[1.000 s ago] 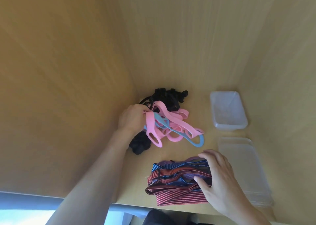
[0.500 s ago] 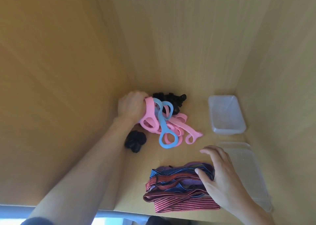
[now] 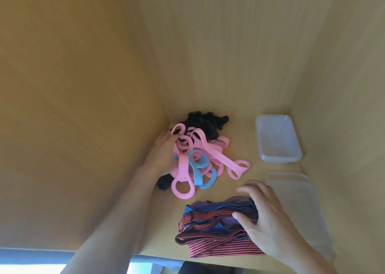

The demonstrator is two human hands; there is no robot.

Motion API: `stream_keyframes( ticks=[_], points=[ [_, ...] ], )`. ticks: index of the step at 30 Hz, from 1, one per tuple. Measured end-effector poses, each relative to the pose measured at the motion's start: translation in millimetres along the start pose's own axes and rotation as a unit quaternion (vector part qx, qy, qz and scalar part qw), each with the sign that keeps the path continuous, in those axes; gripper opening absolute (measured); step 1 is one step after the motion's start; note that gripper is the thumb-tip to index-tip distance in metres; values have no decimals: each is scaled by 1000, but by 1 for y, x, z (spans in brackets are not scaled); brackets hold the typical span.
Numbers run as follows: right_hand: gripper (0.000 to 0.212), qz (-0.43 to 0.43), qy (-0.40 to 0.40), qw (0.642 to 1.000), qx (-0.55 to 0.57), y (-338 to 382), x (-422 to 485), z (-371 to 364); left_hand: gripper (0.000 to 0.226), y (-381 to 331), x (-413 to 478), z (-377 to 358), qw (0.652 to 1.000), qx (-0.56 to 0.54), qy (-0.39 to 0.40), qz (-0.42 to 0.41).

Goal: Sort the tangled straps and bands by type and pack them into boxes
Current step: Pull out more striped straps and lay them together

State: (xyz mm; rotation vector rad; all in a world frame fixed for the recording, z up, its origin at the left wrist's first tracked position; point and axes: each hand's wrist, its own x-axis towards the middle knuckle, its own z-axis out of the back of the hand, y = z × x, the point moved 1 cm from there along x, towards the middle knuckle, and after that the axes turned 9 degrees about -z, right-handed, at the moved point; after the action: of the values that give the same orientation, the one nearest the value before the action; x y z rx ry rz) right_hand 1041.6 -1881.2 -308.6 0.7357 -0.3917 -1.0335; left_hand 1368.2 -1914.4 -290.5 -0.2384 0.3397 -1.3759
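The left hand [image 3: 163,156] lies against the left side of a pile of pink straps [image 3: 210,148]. Its fingers [image 3: 169,137] are stretched and touch a pink loop at the far end. The thumb is hidden under the straps, so I cannot tell if the hand holds any of them. A blue strap [image 3: 198,163] is tangled in the pile just right of this hand. Black straps [image 3: 206,120] lie just beyond the fingertips, partly under the pink ones, and a small black lump [image 3: 164,184] is beside the wrist. The right hand [image 3: 268,217] is wide, its fingers spread and relaxed. Its thumb rests on the striped bands [image 3: 214,228], which lie under and to the left of the palm, near the front edge of the desk [image 3: 239,119]. To the right of this hand lies a flat clear lid [image 3: 300,203]. Beyond it, well apart from the fingers, stands a clear box [image 3: 278,140].
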Motion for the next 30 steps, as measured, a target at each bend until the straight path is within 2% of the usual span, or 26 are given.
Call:
stream_keyframes(
  ticks=[2, 4, 7, 9, 10, 11, 14, 16, 26, 30],
  points=[
    [64, 21, 50, 997, -46, 0, -3, -1, 81, -6, -14, 5, 1000, -1, -25, 7],
    [94, 26, 108, 984, -137, -3, -6, -4, 81, -19, -35, 7, 998, -11, -64, -10],
    [130, 19, 158, 956, -248, -10, -7, -11, 59, -43, -74, -2, 988, -68, -122, -63],
    [142, 6, 167, 947, -275, -14, -6, -16, 40, -57, -102, -13, 986, -119, -91, -69],
    [146, 0, 169, 943, -286, -16, -4, -19, 39, -63, -114, -21, 989, -120, -51, -73],
    [149, -4, 172, 939, -297, -18, -3, -21, 51, -68, -123, -30, 991, -98, -5, -87],
    [150, -6, 180, 931, -318, -23, 0, -30, 105, -72, -141, -63, 982, 8, 127, -143],
    [146, -5, 182, 930, -320, -24, 1, -34, 124, -71, -143, -80, 972, 74, 154, -159],
    [103, -1, 134, 938, -319, -18, 11, -48, 99, -56, -128, -92, 966, 162, 107, -169],
    [100, -11, 127, 936, -328, -12, 22, -52, 106, -50, -119, -85, 967, 160, 119, -162]
  ],
)
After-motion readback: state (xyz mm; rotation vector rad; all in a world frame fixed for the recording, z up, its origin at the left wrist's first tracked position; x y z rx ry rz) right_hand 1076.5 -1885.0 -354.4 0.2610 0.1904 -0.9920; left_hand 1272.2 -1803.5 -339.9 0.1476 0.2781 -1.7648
